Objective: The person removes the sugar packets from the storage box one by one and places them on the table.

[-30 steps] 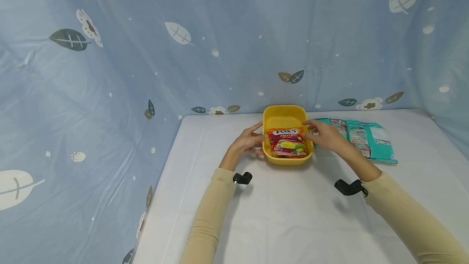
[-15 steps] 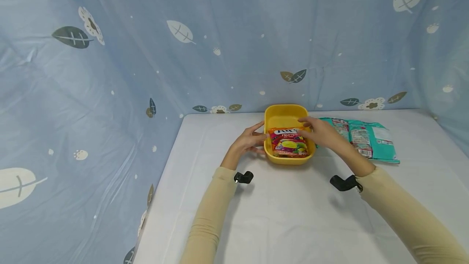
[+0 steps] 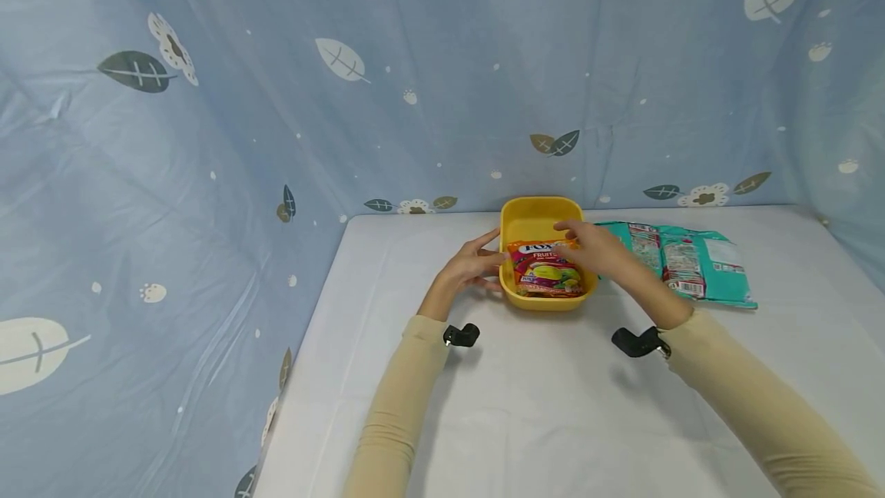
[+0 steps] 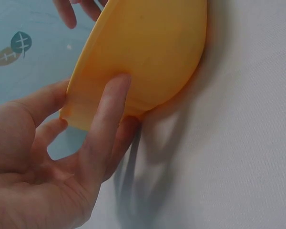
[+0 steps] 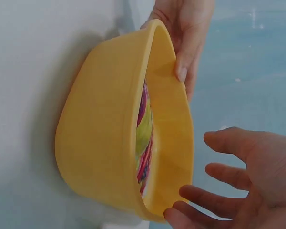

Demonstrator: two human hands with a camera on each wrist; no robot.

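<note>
Since a second ago the right hand (image 3: 594, 250) has slid left from the tub's (image 3: 532, 215) right rim to hover over the candy bag (image 3: 546, 273). One yellow tub at frame centre on the bench (image 3: 539, 398), one candy bag inside, one teal pack (image 3: 691, 261) to its right. The left hand (image 3: 470, 263) steadies the tub's left wall, fingers (image 4: 109, 109) straight against it; right fingers (image 5: 229, 143) spread, holding nothing.

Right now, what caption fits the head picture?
Left hand steadies yellow tub while right hand hovers over candy bag.
</note>
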